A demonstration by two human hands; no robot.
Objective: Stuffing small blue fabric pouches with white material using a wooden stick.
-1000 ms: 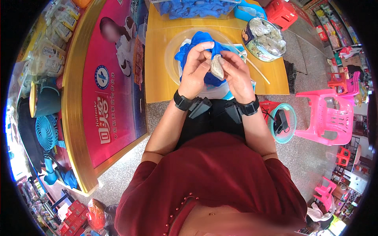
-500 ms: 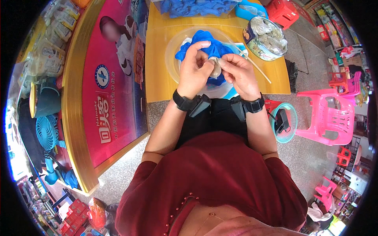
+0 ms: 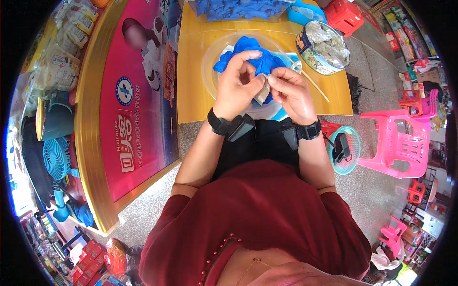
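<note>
Both my hands are close together over a round translucent bowl (image 3: 208, 62) on a yellow table. A bunched, bright blue cloth-like thing (image 3: 248, 44) rests in the bowl and rises behind my fingers. My left hand (image 3: 237, 88) pinches a small, soft-looking grey-beige piece (image 3: 263, 94) between thumb and fingers, just in front of the blue folds. My right hand (image 3: 293, 93) is closed in a pinch beside the piece's upper end; what lies between its fingertips is too small to make out.
A tin (image 3: 312, 57) of crumpled grey-beige pieces stands right of the bowl, near a thin stick (image 3: 315, 86). A clear box (image 3: 243, 12) of blue pieces sits at the back. Right of my knees are a teal basket (image 3: 350, 162) and pink chair (image 3: 396, 143).
The grey-beige piece has turned from a rounded shape to a narrower, folded one. My right fingertips have shifted slightly right; the left hand is nearly where it was.
</note>
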